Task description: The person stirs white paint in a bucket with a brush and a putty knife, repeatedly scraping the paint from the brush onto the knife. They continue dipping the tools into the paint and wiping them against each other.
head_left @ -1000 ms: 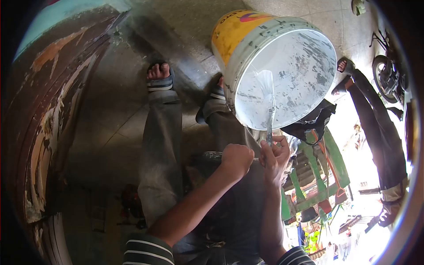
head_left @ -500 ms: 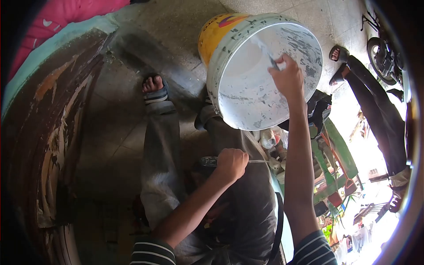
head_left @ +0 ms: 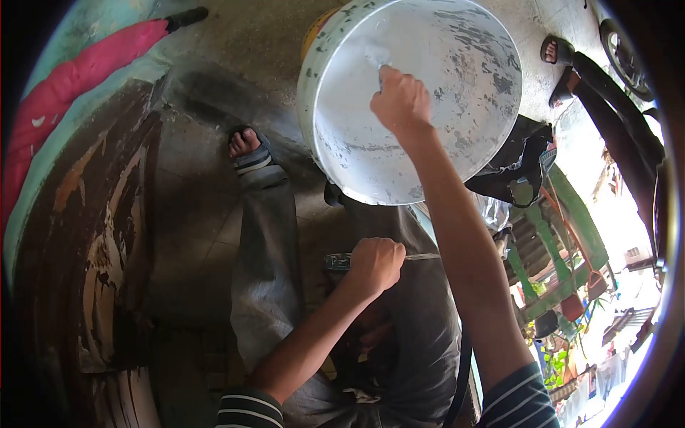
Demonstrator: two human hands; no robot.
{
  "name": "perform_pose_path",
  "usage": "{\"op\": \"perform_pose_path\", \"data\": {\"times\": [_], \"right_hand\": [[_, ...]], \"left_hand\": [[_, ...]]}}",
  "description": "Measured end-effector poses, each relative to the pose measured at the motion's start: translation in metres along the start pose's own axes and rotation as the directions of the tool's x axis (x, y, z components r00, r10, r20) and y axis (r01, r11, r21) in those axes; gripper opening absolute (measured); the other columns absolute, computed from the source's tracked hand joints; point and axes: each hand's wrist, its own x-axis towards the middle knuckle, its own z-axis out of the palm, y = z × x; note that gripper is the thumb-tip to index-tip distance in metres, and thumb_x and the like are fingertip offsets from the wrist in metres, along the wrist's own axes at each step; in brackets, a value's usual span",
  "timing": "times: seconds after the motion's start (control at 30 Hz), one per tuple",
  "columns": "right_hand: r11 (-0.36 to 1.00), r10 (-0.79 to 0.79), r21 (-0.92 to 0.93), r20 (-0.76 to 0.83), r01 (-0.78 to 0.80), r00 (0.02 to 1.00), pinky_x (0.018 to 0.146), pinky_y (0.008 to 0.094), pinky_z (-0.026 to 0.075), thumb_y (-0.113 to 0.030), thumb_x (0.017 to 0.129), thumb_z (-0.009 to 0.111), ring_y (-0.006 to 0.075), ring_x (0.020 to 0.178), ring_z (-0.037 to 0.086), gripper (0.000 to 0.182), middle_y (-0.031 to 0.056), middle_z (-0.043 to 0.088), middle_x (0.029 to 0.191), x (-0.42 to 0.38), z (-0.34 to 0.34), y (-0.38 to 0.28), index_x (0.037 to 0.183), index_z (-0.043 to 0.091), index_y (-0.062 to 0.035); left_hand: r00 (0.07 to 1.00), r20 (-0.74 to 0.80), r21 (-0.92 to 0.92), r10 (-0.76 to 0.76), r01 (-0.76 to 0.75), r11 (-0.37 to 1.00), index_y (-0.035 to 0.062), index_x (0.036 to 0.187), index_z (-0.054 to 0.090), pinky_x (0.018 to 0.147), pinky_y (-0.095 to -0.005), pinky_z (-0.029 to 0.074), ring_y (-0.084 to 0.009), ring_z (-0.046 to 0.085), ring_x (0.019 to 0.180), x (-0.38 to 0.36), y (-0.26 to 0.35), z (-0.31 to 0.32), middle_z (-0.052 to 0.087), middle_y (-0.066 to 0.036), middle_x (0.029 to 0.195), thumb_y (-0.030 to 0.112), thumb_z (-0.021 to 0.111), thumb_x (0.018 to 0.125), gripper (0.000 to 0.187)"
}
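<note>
A big white bucket [head_left: 464,107] lies tipped with its mouth facing me, its inside patched with grey and white dried paint. My right hand [head_left: 403,103] reaches into it, closed around a small scraper [head_left: 380,63]; only a blurred end of that tool shows, close to the bucket's bottom. Lower down, above my lap, my left hand [head_left: 378,264] is wrapped round a putty knife [head_left: 338,262]. Its dark, white-spotted handle sticks out on the left and its thin blade on the right, seen nearly edge-on.
Peeling brown wood [head_left: 93,214] stands at the left beside a red cloth [head_left: 93,71]. A black bag [head_left: 514,167] lies right of the bucket. Another person's legs [head_left: 606,93] and a motorcycle wheel [head_left: 624,57] are at the right, near green slats [head_left: 578,221].
My right hand has moved left and slightly up inside the bucket with the scraper. The bucket appears larger and further up-left in view. My left hand keeps its hold on the putty knife.
</note>
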Motion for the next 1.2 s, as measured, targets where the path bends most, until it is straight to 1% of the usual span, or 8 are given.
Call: {"op": "perform_pose_path", "data": {"times": [0.47,0.57,0.63,0.87,0.9,0.97,1.07,1.2], "right_hand": [[0.872,-0.070,0.489,0.154,-0.015,0.985,0.070,0.0411,0.051,-0.003,0.064,0.057,0.0391,0.075,0.063,0.017,0.0225,0.064,0.081,-0.022,0.030,0.007,0.080,0.062,0.0004],[0.852,-0.076,0.523,0.142,-0.009,0.987,0.069,0.0395,0.051,-0.005,0.064,0.059,0.0345,0.070,0.064,0.015,0.0204,0.064,0.075,-0.015,0.014,0.015,0.077,0.063,0.0015],[0.796,-0.050,0.568,0.408,-0.210,0.912,0.061,0.0345,0.050,-0.007,0.064,0.062,0.0249,0.061,0.062,0.013,0.0167,0.063,0.067,-0.011,-0.006,0.020,0.072,0.062,0.0027],[0.854,-0.148,0.496,0.521,-0.157,0.840,0.045,0.0265,0.042,-0.011,0.068,0.070,0.0123,0.048,0.053,0.023,0.0073,0.055,0.059,-0.011,-0.060,0.030,0.086,0.061,0.0016],[0.857,-0.150,0.493,0.521,-0.152,0.840,0.045,0.0265,0.042,-0.011,0.068,0.070,0.0123,0.048,0.053,0.023,0.0073,0.055,0.059,-0.011,-0.064,0.038,0.086,0.061,0.0016],[0.818,-0.431,0.472,0.125,0.328,0.894,0.046,0.0251,0.041,-0.014,0.071,0.071,0.0111,0.047,0.053,0.024,0.0045,0.054,0.057,-0.009,-0.072,0.058,0.089,0.061,-0.0011],[0.921,-0.250,0.381,0.409,0.085,0.877,0.046,0.0232,0.040,-0.016,0.074,0.069,0.0098,0.047,0.053,0.022,0.0059,0.056,0.058,0.007,-0.114,0.054,0.092,0.060,-0.0053],[0.969,-0.141,0.237,0.315,0.066,0.939,0.056,0.0329,0.048,-0.018,0.079,0.062,0.0166,0.055,0.061,0.018,0.0117,0.064,0.069,0.035,-0.097,0.063,0.092,0.058,-0.0054]], "left_hand": [[0.999,0.044,0.014,0.008,-0.008,1.000,0.0024,0.068,0.064,0.066,-0.0402,0.052,-0.0316,0.066,0.070,0.011,0.002,0.020,0.065,-0.017,0.071,0.012,0.062,0.073,0.012],[0.999,0.038,0.039,-0.024,0.022,0.999,0.0075,0.066,0.065,0.067,-0.0360,0.052,-0.0261,0.067,0.074,0.012,0.003,0.018,0.066,-0.012,0.072,0.007,0.063,0.068,0.003],[1.000,0.018,-0.002,0.016,-0.016,1.000,0.0016,0.069,0.064,0.067,-0.0404,0.052,-0.0322,0.066,0.071,0.012,0.002,0.015,0.065,-0.017,0.071,0.018,0.062,0.077,0.018],[0.994,0.100,-0.292,0.043,-0.012,0.956,-0.0006,0.070,0.059,0.065,-0.0401,0.049,-0.0351,0.062,0.068,0.017,-0.005,-0.012,0.063,-0.018,0.068,0.029,0.061,0.082,0.032],[0.986,0.149,-0.419,0.076,-0.007,0.908,0.0003,0.067,0.056,0.061,-0.0391,0.046,-0.0306,0.058,0.060,0.017,-0.006,-0.021,0.059,-0.014,0.062,0.031,0.061,0.082,0.035],[0.975,0.189,-0.543,0.121,0.001,0.840,0.0012,0.064,0.053,0.057,-0.0380,0.043,-0.0262,0.054,0.053,0.016,-0.011,-0.037,0.056,-0.011,0.056,0.033,0.062,0.083,0.038],[0.978,0.097,-0.811,0.184,-0.029,0.584,0.0086,0.064,0.048,0.045,-0.0296,0.036,-0.0077,0.040,0.046,0.018,-0.021,-0.043,0.037,0.005,0.049,0.036,0.064,0.084,0.037],[0.990,0.114,-0.977,0.080,0.097,0.189,0.0127,0.064,0.045,0.032,-0.0199,0.023,-0.0036,0.034,0.040,0.006,-0.013,-0.075,0.037,0.006,0.050,0.032,0.068,0.083,0.036]]}}
